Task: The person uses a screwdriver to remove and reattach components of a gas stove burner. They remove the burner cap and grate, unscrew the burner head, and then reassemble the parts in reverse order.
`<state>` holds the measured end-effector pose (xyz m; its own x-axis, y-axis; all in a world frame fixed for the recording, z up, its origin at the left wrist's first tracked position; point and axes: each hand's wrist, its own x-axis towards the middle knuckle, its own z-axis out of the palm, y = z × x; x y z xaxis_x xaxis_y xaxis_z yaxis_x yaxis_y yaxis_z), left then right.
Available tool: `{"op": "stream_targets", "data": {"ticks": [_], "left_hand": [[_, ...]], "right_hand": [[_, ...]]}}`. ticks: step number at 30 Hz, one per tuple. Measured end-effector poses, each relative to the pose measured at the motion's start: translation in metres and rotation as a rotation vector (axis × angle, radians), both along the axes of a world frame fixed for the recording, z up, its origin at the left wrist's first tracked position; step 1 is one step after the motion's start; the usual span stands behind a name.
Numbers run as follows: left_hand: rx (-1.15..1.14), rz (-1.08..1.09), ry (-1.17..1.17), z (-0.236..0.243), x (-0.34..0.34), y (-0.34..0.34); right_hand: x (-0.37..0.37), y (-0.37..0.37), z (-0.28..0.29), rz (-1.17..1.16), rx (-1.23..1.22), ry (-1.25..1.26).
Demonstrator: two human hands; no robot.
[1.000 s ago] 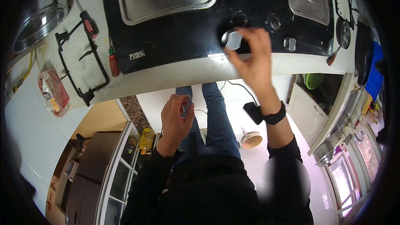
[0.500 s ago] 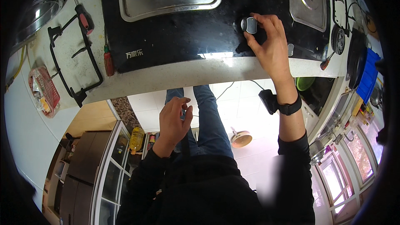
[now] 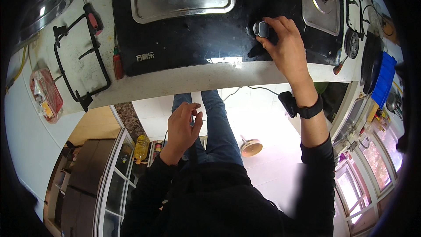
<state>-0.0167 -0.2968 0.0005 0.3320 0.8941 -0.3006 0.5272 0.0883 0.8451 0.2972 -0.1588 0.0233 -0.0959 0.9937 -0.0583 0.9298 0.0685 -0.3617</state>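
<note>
With my right hand (image 3: 287,48) I grip a silver knob (image 3: 262,29) between thumb and fingers on the black glass cooktop (image 3: 184,44). Two metal burner pans, the larger (image 3: 182,6) at the centre back and the smaller (image 3: 313,15) to the right, lie beside it. My left hand (image 3: 180,129) is below the counter's front edge, fingers curled around a small greyish thing that I cannot make out.
Left on the counter (image 3: 171,83) are a black pan support (image 3: 103,72), two screwdrivers (image 3: 92,17) (image 3: 118,66) and a red basket (image 3: 48,92). Another support (image 3: 359,0), a burner part (image 3: 352,44) and a blue tray (image 3: 379,79) are right. A pan (image 3: 251,147) lies on the floor.
My right hand has carried the knob back and right to the rear knob position, where it has stayed for the last half second. My left hand has barely moved.
</note>
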Motion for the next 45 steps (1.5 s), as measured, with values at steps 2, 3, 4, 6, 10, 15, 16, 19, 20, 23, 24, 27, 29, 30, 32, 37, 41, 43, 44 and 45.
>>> {"op": "stream_targets", "data": {"ticks": [2,3,4,6,10,15,16,19,20,23,24,27,29,30,32,37,41,43,44,45], "left_hand": [[0.011,0.007,0.0,0.001,-0.002,-0.001],[0.005,0.015,-0.004,0.001,-0.004,-0.002],[-0.007,0.027,-0.01,0.002,-0.005,-0.003],[-0.049,0.072,-0.018,0.004,-0.011,-0.005],[-0.044,0.063,-0.015,0.008,-0.027,-0.008],[0.056,0.087,-0.02,0.008,-0.041,-0.013],[0.057,0.094,-0.023,0.007,-0.044,-0.014],[0.063,0.125,-0.033,0.007,-0.051,-0.019],[0.062,0.138,-0.042,0.008,-0.053,-0.02],[0.071,0.175,-0.066,0.014,-0.059,-0.024],[0.086,0.188,-0.071,0.016,-0.06,-0.024],[0.107,0.228,-0.076,0.026,-0.067,-0.026],[0.115,0.244,-0.072,0.032,-0.073,-0.028],[0.116,0.247,-0.067,0.036,-0.076,-0.03],[0.102,0.255,-0.052,0.042,-0.081,-0.033],[0.06,0.288,0.0,0.054,-0.091,-0.045],[0.046,0.327,0.011,0.057,-0.095,-0.052],[-0.007,0.347,0.004,0.06,-0.095,-0.057],[-0.012,0.344,0.014,0.062,-0.096,-0.06],[-0.023,0.35,0.01,0.063,-0.097,-0.062]], "right_hand": [[0.0,-0.001,0.005,0.027,0.023,-0.025],[0.0,-0.001,0.007,0.018,0.014,-0.024],[0.0,-0.002,0.009,0.009,0.005,-0.023],[-0.003,-0.003,0.013,0.005,-0.03,-0.028],[-0.009,0.004,0.018,0.029,-0.052,-0.034],[-0.012,0.013,0.023,0.029,-0.142,-0.063],[-0.012,0.014,0.023,0.021,-0.168,-0.084],[-0.013,0.016,0.021,0.037,-0.176,-0.099],[-0.013,0.017,0.02,0.036,-0.184,-0.1],[-0.014,0.02,0.015,0.065,-0.184,-0.142],[-0.014,0.021,0.014,0.083,-0.173,-0.134],[-0.014,0.023,0.012,0.067,-0.2,-0.116],[-0.013,0.022,0.013,0.052,-0.207,-0.114],[-0.013,0.021,0.013,0.062,-0.2,-0.116],[-0.012,0.019,0.014,0.067,-0.185,-0.114],[-0.015,0.009,0.016,-0.017,-0.075,-0.06],[-0.012,-0.004,0.018,-0.132,-0.025,0.004],[-0.009,-0.011,0.018,-0.162,-0.109,-0.075],[-0.006,-0.015,0.018,-0.185,-0.153,-0.112],[-0.005,-0.017,0.017,-0.242,-0.191,-0.067]]}}
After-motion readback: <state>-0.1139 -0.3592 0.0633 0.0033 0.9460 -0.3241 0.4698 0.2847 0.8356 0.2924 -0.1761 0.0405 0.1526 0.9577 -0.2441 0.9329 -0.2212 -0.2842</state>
